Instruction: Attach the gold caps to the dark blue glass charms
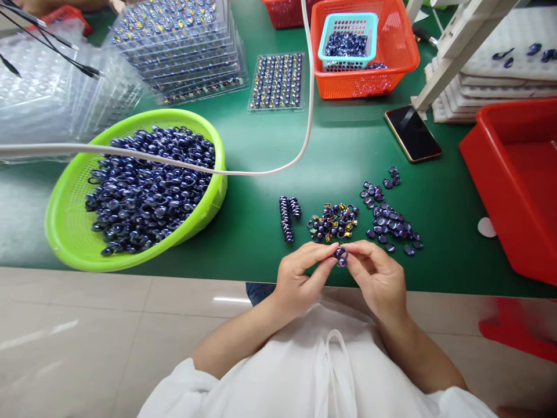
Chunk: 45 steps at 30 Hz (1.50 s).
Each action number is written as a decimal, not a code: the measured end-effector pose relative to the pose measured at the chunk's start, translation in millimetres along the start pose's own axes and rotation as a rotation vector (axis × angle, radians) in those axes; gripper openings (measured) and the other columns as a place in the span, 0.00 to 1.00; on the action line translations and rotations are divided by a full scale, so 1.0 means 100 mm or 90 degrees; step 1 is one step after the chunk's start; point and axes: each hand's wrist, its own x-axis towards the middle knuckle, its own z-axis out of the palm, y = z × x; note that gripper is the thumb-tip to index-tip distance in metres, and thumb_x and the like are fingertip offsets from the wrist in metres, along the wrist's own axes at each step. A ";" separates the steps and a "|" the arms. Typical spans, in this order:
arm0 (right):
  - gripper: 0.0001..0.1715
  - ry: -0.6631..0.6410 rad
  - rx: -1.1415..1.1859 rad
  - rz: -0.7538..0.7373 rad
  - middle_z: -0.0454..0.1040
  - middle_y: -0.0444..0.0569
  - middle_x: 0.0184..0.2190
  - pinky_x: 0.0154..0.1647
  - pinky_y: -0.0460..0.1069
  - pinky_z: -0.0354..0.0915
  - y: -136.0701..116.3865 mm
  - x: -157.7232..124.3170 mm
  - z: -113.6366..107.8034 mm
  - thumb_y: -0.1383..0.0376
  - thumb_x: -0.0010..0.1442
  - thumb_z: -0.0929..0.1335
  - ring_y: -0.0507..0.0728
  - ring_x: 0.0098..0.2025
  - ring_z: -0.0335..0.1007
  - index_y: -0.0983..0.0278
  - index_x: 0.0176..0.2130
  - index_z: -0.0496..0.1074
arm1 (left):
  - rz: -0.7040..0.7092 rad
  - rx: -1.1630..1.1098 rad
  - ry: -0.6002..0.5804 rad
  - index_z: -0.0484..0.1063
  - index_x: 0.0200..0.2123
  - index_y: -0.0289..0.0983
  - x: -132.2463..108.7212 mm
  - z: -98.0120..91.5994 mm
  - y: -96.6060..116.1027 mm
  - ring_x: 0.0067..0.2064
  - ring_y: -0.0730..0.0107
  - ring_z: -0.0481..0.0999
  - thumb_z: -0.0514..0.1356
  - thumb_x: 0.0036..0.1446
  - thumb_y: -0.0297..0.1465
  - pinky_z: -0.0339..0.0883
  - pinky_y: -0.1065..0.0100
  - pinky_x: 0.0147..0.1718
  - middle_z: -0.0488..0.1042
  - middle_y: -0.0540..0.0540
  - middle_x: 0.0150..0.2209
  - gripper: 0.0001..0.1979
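Between my fingertips, close to the table's front edge, is a small glossy dark-blue ring-shaped part [342, 256]. My left hand [300, 280] pinches it from the left, thumb and forefinger closed. On the other side, my right hand [379, 280] pinches it the same way; the fingertips partly cover it. Just beyond my hands lies a loose pile of dark ring parts with gold-coloured pieces [334, 222]. Left of that pile stand two short rows of dark parts [285, 218]. Flat dark oval caps [393, 223] are scattered to the right.
A tilted green basket [56, 232] full of dark ring parts sits left. Behind are stacked clear trays [204, 75], one filled tray [277, 82] and an orange basket [354, 84]. A white cable [261, 173] crosses the table. A phone [413, 133] and red bin [500, 191] are right.
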 end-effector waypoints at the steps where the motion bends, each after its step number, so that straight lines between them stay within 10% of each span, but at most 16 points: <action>1: 0.08 -0.009 -0.003 0.010 0.80 0.43 0.37 0.39 0.44 0.76 0.01 0.00 -0.01 0.66 0.64 0.71 0.51 0.36 0.79 0.57 0.44 0.78 | -0.003 0.000 -0.001 0.82 0.48 0.39 0.00 0.00 -0.01 0.37 0.67 0.82 0.64 0.60 0.23 0.76 0.67 0.38 0.84 0.42 0.38 0.14; 19: 0.07 -0.100 0.254 0.143 0.74 0.42 0.31 0.26 0.44 0.75 0.02 -0.03 0.08 0.63 0.64 0.71 0.48 0.26 0.74 0.57 0.44 0.77 | 0.072 0.050 -0.017 0.79 0.44 0.38 -0.03 -0.02 -0.04 0.37 0.67 0.81 0.62 0.60 0.20 0.76 0.66 0.38 0.83 0.42 0.37 0.12; 27: 0.06 -0.064 0.090 0.085 0.77 0.42 0.34 0.28 0.44 0.75 0.03 -0.01 0.00 0.64 0.65 0.70 0.48 0.27 0.76 0.58 0.44 0.76 | 0.029 0.064 -0.096 0.78 0.48 0.38 0.04 -0.06 -0.03 0.42 0.68 0.82 0.59 0.64 0.22 0.76 0.67 0.41 0.82 0.41 0.41 0.13; 33: 0.08 -0.046 -0.231 -0.134 0.80 0.44 0.37 0.36 0.46 0.76 0.00 0.05 -0.11 0.70 0.63 0.69 0.51 0.33 0.78 0.59 0.43 0.74 | 0.010 0.134 -0.068 0.77 0.46 0.35 0.04 -0.06 0.06 0.37 0.67 0.79 0.67 0.58 0.29 0.75 0.67 0.38 0.81 0.42 0.37 0.11; 38: 0.17 -0.022 -0.316 -0.313 0.79 0.49 0.39 0.38 0.51 0.76 0.00 0.06 -0.10 0.73 0.61 0.69 0.55 0.36 0.78 0.58 0.49 0.72 | -0.269 -0.070 -0.053 0.78 0.36 0.34 0.04 -0.02 0.05 0.34 0.67 0.80 0.66 0.59 0.33 0.76 0.67 0.36 0.81 0.44 0.32 0.07; 45: 0.17 -0.076 -0.259 -0.310 0.79 0.51 0.40 0.38 0.51 0.75 0.00 0.04 -0.12 0.69 0.64 0.70 0.57 0.40 0.78 0.59 0.52 0.72 | -0.613 -0.451 -0.122 0.77 0.30 0.32 0.09 -0.08 0.00 0.24 0.73 0.76 0.74 0.47 0.36 0.74 0.68 0.29 0.78 0.48 0.24 0.14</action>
